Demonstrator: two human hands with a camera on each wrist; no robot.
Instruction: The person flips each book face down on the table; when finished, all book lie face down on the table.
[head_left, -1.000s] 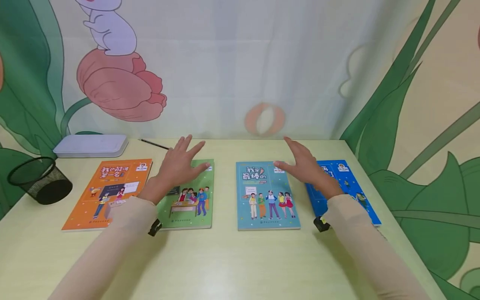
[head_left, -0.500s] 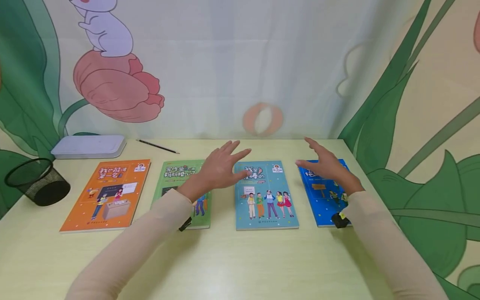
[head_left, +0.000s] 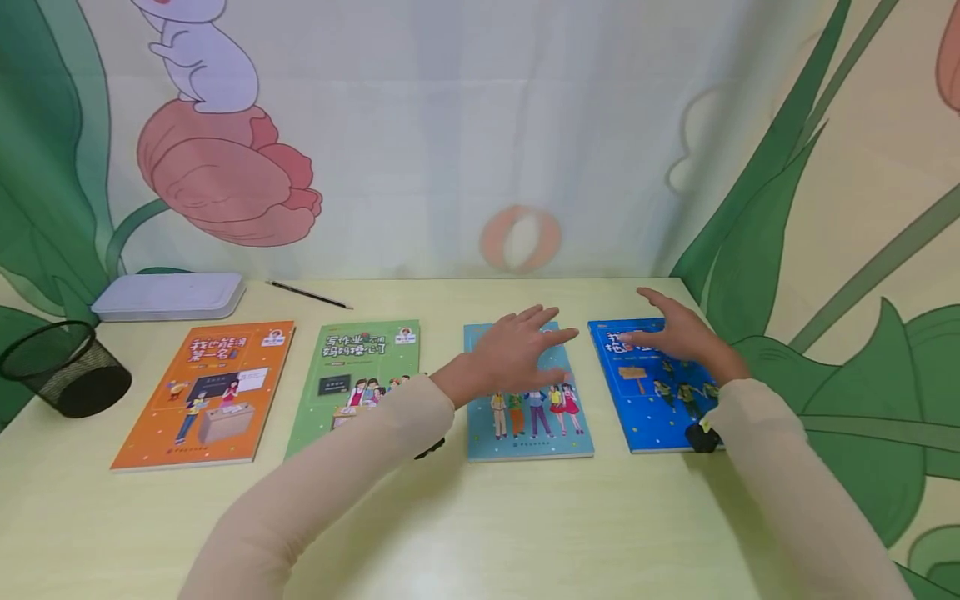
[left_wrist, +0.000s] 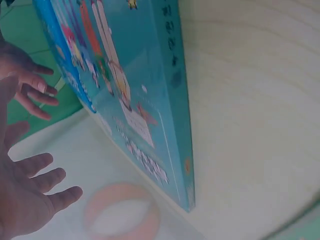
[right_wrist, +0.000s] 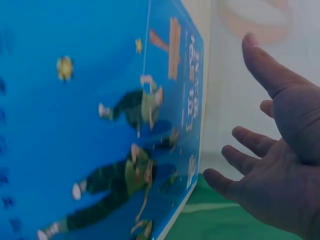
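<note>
Several thin picture-cover books lie in a row on the table. Over the teal book [head_left: 528, 437] hovers my left hand [head_left: 517, 354], fingers spread and holding nothing; it hides much of that cover in the head view. My right hand [head_left: 678, 333], also spread and bare of any object, is above the upper right of the blue book [head_left: 645, 417]. In the left wrist view the teal book's spine [left_wrist: 177, 110] faces the camera, with my left fingers to its left. The right wrist view has the blue cover [right_wrist: 75, 125] beside my right hand [right_wrist: 280, 155].
An orange book [head_left: 217, 392] and a green book [head_left: 352, 358] lie to the left, my left sleeve [head_left: 352, 467] crossing the green one. Behind them are a white case [head_left: 168, 296] and a pencil [head_left: 309, 294]. A black mesh cup [head_left: 75, 379] lies tipped at far left.
My left hand has moved right, from over the green book to over the teal one. My right hand has shifted right, from between the teal and blue books to over the blue one.
</note>
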